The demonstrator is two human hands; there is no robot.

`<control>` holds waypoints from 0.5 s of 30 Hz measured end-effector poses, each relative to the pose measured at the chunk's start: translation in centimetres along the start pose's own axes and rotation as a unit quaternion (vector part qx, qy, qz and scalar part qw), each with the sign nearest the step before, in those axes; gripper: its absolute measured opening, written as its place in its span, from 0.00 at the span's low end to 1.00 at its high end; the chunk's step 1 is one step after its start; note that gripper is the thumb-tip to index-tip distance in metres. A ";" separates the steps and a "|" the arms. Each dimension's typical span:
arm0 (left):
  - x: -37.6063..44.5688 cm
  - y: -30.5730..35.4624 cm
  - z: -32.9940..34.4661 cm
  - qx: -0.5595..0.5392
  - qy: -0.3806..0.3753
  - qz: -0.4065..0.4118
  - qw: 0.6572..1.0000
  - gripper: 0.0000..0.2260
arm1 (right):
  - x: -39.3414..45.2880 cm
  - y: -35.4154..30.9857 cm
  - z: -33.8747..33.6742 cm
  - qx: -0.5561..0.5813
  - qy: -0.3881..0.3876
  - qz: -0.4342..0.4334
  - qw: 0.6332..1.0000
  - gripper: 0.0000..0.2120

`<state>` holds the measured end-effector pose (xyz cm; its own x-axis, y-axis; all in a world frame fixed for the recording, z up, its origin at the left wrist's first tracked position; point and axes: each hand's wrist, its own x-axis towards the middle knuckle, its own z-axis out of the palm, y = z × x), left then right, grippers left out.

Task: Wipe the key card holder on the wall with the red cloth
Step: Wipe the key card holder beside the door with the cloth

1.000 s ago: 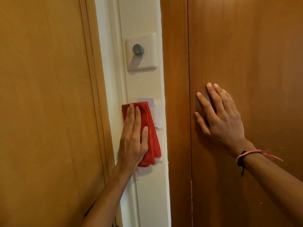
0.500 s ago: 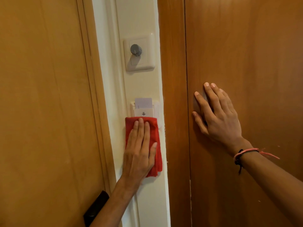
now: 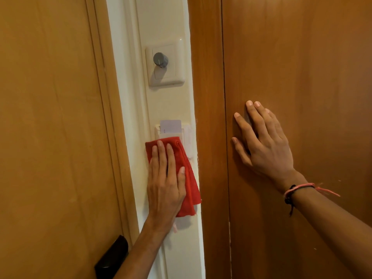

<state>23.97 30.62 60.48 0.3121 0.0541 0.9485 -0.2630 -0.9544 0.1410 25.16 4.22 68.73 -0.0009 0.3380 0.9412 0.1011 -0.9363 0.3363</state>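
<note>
While the red cloth (image 3: 184,174) is pressed flat against the cream wall strip (image 3: 169,103), it is held there by the left hand (image 3: 166,186), whose fingers (image 3: 160,156) are laid out straight and close together, pointing upward, with the thumb spread slightly to the right over the fabric. Nothing is pinched; the cloth is pinned under the palm and fingers. Most of the key card holder (image 3: 186,130) is covered by the cloth, and only its upper edge and right side are seen just above and to the right of the fingertips. A pale card (image 3: 170,125) is seen standing upright in the holder's slot, just above the cloth's top edge. Further above the fingertips, well apart from them, a wall plate with a grey round knob (image 3: 160,59) is mounted. The lower folds of the cloth are seen hanging below and to the right of the thumb.

The right hand (image 3: 263,143) is laid flat on the wooden door panel (image 3: 302,57) to the right, its fingers (image 3: 244,125) spread moderately and holding nothing. A pink and black wristband (image 3: 298,189) is worn on that wrist. To the left of the left forearm, low down, a black door handle (image 3: 111,258) is partly seen on the other wooden door (image 3: 50,117).
</note>
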 end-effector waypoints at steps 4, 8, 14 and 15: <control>-0.2 -1.2 -0.4 0.008 -0.014 0.103 0.995 0.25 | 0.0 0.0 -0.1 0.001 -0.008 0.001 1.000 0.29; -0.1 -0.1 -0.9 -0.105 -0.012 0.004 0.994 0.26 | -0.1 0.1 0.1 0.006 -0.012 0.003 1.000 0.29; 1.4 -0.9 -1.7 -0.168 -0.001 0.003 0.986 0.26 | -0.1 0.1 0.2 0.004 -0.008 0.003 1.000 0.29; 1.6 -0.7 -1.8 -0.172 0.000 -0.001 0.985 0.26 | 0.0 0.1 0.2 0.004 -0.007 0.002 1.000 0.29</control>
<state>23.06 31.88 62.45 0.3131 0.0555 0.9481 -0.5562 -0.7985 0.2304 25.38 4.13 68.77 0.0125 0.3351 0.9421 0.1092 -0.9370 0.3318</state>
